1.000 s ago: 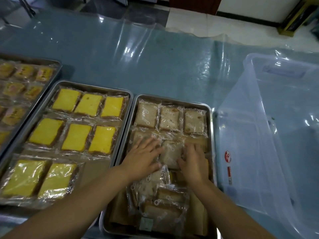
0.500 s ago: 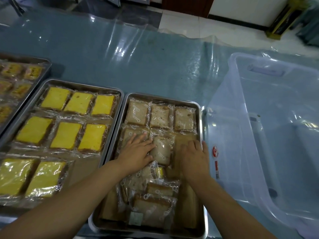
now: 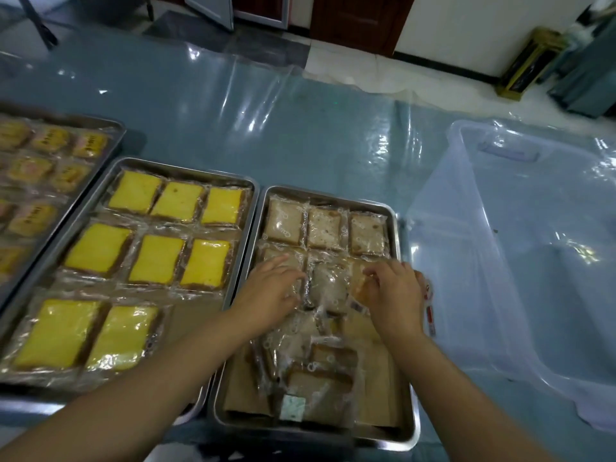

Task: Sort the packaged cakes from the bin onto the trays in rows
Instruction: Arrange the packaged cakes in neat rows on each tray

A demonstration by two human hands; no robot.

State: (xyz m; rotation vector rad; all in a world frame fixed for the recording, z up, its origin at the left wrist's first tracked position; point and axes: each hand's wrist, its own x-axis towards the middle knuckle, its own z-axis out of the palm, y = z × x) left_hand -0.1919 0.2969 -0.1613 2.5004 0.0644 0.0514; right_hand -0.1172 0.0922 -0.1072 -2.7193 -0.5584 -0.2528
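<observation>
With the clear bin [image 3: 466, 261] just right of my tray [image 3: 333, 196] and a loose heap of wrapped cakes [image 3: 306, 368] crowding its near end, my left hand [image 3: 273, 291] lies flat on a second-row cake [image 3: 276, 253], while my right hand [image 3: 393, 291], flat half a second ago, now pinches a browner cake [image 3: 360, 290].

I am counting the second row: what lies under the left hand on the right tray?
A wrapped brown cake; only its far edge shows beyond the left hand. The hand covers the rest, so its near edge cannot be seen.
</observation>
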